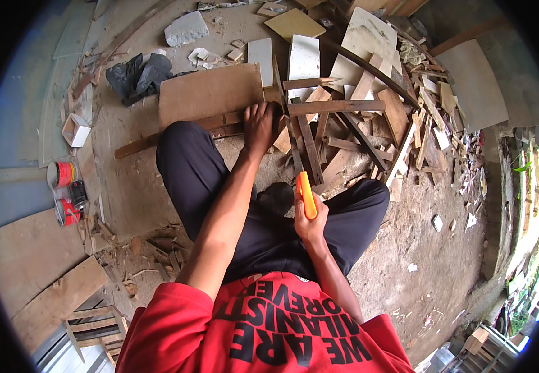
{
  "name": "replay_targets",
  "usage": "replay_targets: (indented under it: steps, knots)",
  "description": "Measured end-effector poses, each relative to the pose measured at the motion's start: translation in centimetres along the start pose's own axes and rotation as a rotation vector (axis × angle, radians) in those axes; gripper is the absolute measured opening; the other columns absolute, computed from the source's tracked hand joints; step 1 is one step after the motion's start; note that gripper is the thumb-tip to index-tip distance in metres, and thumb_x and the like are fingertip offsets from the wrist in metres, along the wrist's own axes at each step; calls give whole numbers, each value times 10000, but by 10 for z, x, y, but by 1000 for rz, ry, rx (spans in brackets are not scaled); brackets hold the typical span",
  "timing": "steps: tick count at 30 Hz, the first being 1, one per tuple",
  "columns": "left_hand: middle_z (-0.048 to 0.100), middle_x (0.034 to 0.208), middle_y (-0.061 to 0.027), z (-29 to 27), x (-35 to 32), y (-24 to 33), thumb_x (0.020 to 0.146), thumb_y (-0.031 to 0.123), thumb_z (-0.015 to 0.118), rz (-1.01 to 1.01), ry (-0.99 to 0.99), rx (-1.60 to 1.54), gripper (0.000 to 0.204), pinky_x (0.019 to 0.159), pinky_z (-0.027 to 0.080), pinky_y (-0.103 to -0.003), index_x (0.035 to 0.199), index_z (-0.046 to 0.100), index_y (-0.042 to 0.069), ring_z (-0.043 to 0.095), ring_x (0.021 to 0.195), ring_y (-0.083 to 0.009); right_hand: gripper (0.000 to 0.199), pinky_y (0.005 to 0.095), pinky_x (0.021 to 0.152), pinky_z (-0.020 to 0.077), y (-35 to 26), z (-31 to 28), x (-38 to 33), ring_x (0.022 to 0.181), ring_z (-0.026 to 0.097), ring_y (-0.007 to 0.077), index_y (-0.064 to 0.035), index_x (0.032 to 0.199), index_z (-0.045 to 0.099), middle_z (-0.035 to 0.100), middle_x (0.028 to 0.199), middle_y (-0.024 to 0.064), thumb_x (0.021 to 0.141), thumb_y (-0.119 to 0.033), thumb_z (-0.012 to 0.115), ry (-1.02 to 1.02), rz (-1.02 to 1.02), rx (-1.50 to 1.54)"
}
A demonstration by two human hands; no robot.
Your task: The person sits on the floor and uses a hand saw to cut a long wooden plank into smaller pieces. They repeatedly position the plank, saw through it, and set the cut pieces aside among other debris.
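Observation:
My right hand (pixel 311 225) is closed around the orange handle of a handsaw (pixel 306 196). The saw's narrow dark blade points away from me, along the right end of a brown wooden strip (pixel 139 147). Just left of the blade, my left hand (pixel 259 129) grips the strip from above, its fingers bent over the wood. That strip runs leftward past my left knee. Beyond it lies a wide brown board (pixel 210 92), close against the strip. Whether the teeth are inside the wood cannot be made out.
Wood offcuts (pixel 393 118) are heaped to the far right, with a loose slat (pixel 336 107) near the blade. A black plastic bag (pixel 139 77) and a pale block (pixel 186 28) lie far left. Cans (pixel 65 174) stand at the left. My bent knees flank the work.

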State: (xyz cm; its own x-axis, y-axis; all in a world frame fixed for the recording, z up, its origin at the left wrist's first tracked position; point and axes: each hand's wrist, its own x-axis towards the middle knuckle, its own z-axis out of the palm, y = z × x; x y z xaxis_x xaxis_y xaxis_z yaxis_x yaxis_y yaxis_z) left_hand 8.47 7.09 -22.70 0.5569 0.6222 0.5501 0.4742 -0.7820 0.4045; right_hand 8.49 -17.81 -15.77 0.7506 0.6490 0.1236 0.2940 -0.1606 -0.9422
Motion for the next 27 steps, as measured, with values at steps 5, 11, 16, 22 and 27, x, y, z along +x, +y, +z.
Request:
replay_targets:
  steps: [5, 11, 16, 22, 27]
  knots:
    - [584, 1008, -146, 9, -5, -6, 885, 297, 647, 26, 41, 38, 319, 943, 384, -456, 1071, 606, 40, 545, 986, -326, 201, 327, 470, 408, 1, -8, -9, 446, 508, 169, 3, 748, 565, 503, 542, 112, 892, -100, 660, -37, 52, -43]
    - [591, 1021, -125, 8, -8, -11, 875, 283, 648, -7, -50, 5, 329, 934, 373, -474, 1120, 602, 68, 549, 995, -331, 160, 352, 487, 431, 8, -6, -15, 456, 541, 235, 1, 781, 586, 529, 551, 134, 869, -101, 673, -35, 60, -5]
    - [595, 1034, -124, 9, -8, -7, 882, 273, 648, 16, -12, -5, 318, 932, 375, -478, 1125, 614, 71, 550, 1007, -332, 179, 343, 488, 430, 3, -11, -8, 460, 541, 231, 4, 763, 577, 540, 565, 151, 870, -98, 678, -30, 45, -45]
    - [606, 1087, -111, 9, -7, -10, 879, 265, 652, -14, -74, 6, 340, 934, 370, -486, 1162, 610, 82, 554, 1052, -321, 210, 332, 478, 432, 13, -8, -21, 448, 536, 199, 5, 742, 572, 538, 553, 127, 889, -108, 670, -41, 81, 59]
    - [595, 1074, -123, 6, -9, -2, 867, 305, 646, -47, -57, -22, 361, 965, 367, -463, 1145, 610, 78, 546, 1054, -324, 218, 299, 453, 392, 12, -14, -8, 442, 502, 131, -2, 719, 547, 500, 522, 68, 887, -74, 666, 7, -33, 105]
